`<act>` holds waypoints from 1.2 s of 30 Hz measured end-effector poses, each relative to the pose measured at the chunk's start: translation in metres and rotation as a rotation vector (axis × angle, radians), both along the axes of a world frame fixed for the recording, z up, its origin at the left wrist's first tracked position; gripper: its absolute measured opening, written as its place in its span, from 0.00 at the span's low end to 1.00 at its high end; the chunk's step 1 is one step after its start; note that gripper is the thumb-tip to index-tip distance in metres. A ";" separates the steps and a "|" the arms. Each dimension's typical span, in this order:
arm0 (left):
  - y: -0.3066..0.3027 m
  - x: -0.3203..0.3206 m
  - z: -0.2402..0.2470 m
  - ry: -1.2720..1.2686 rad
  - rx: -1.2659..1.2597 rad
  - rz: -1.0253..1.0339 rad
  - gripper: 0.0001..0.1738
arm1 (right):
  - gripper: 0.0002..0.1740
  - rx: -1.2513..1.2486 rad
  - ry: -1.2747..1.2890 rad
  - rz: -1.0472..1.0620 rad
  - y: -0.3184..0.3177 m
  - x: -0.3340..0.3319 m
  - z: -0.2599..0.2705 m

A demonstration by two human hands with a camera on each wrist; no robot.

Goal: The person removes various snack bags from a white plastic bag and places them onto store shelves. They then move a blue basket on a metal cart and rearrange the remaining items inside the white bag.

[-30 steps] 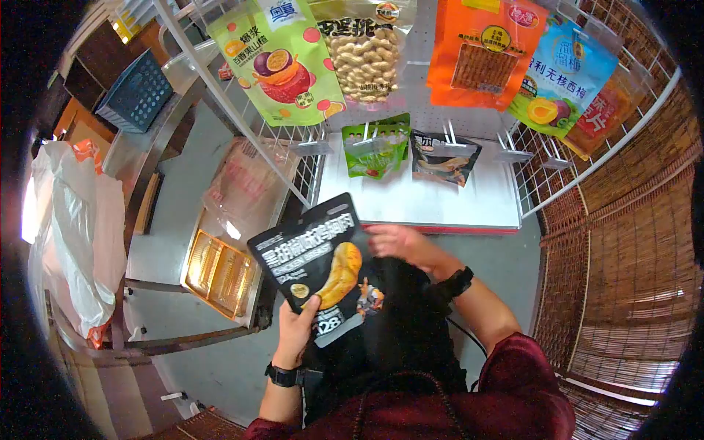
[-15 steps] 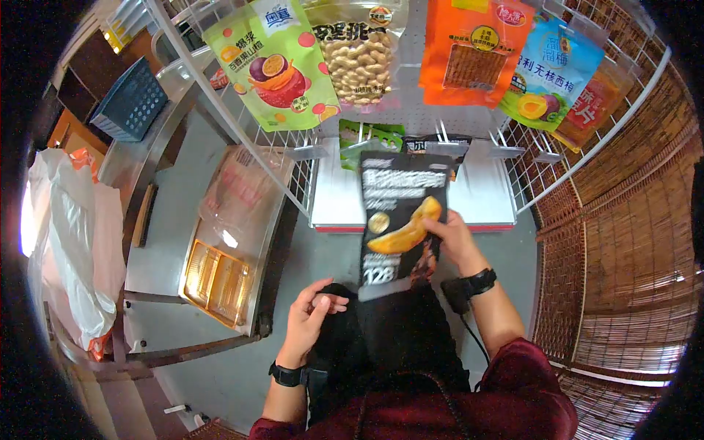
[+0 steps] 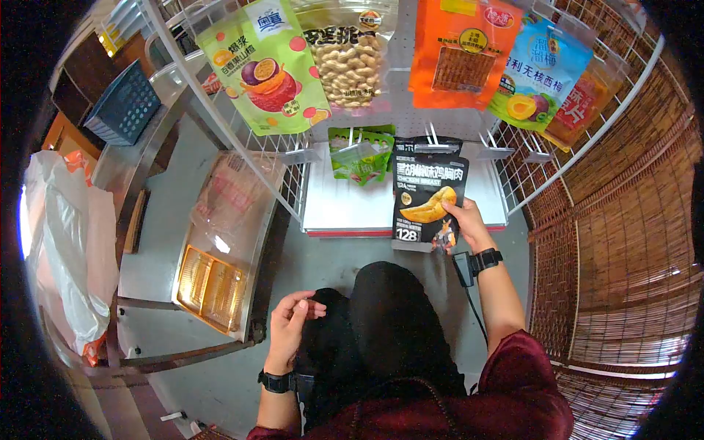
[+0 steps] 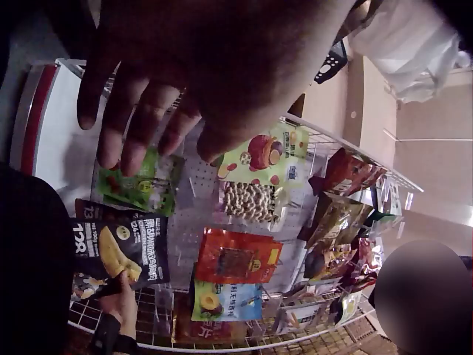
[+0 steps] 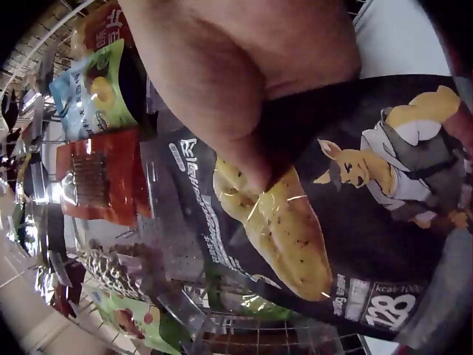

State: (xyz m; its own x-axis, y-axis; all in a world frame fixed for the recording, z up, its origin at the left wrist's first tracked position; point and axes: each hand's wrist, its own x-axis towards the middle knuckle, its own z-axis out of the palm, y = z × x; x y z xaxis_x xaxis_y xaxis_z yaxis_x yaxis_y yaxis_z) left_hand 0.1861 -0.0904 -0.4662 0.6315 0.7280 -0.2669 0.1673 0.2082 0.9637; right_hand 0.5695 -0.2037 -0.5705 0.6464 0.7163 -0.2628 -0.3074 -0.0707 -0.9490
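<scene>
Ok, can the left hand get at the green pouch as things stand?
Probably yes: the left hand is empty, and the green pouch hangs uncovered beside the black pouch the right hand holds.

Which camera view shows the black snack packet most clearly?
The head view: almost the whole black packet is visible, held by the right hand. The right wrist view crops it close; the left wrist view shows it small.

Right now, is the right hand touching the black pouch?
Touching. In the right wrist view the right hand pinches the black pouch, thumb on its front.
</scene>
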 end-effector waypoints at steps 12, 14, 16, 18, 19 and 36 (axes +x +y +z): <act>-0.003 -0.003 -0.003 0.005 -0.003 0.012 0.17 | 0.11 0.005 -0.045 -0.072 0.022 0.006 -0.010; -0.004 -0.001 0.000 -0.010 -0.020 0.035 0.15 | 0.12 0.004 -0.022 -0.074 0.020 0.004 -0.014; -0.005 0.000 0.000 -0.026 -0.039 0.060 0.14 | 0.14 -0.004 -0.032 -0.086 0.018 0.003 -0.022; -0.005 -0.001 0.000 -0.022 -0.043 0.070 0.13 | 0.14 0.003 -0.005 -0.088 0.018 0.007 -0.032; -0.005 -0.002 -0.001 -0.021 -0.042 0.071 0.13 | 0.14 0.010 0.022 -0.092 0.018 0.006 -0.032; -0.002 -0.002 -0.007 0.013 -0.008 0.033 0.16 | 0.11 0.056 -0.023 -0.099 0.029 0.014 -0.010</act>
State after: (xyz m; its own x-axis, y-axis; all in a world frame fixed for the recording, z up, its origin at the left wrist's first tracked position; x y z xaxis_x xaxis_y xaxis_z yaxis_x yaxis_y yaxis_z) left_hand 0.1840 -0.0929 -0.4731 0.6037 0.7461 -0.2807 0.1725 0.2216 0.9598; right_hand 0.5833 -0.1751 -0.5801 0.7198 0.6620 -0.2088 -0.2886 0.0119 -0.9574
